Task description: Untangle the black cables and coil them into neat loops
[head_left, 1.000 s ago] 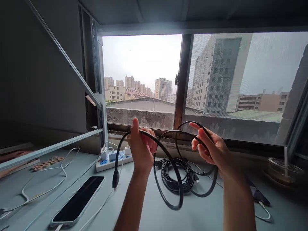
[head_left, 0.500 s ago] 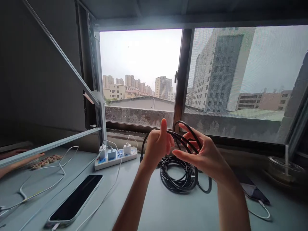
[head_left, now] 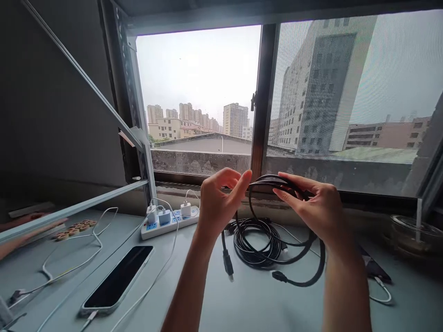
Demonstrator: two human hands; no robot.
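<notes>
A black cable [head_left: 268, 179] is stretched in loose loops between my two hands, above the desk. My left hand [head_left: 221, 196] is closed round its left part, with the thumb raised; the curled fingers are partly hidden. One end with a black plug [head_left: 227, 263] and a metal tip hangs below this hand. My right hand [head_left: 311, 200] holds the loops between thumb and fingers. Below it the cable curves down to another plug end [head_left: 279, 276] near the desk. Behind, a coiled black cable [head_left: 256, 263] lies on the desk.
A white power strip [head_left: 152, 234] with chargers sits under the window. Phones [head_left: 119, 276] [head_left: 374, 267] lie at left and right. A lidded cup with a straw [head_left: 415, 237] stands far right. White cables [head_left: 93, 240] cross the left side, near another person's arm [head_left: 31, 237].
My right hand has moved right and the loops have spread out between my hands. My left hand has turned, its thumb now tilting right. Both plug ends now hang in plain view.
</notes>
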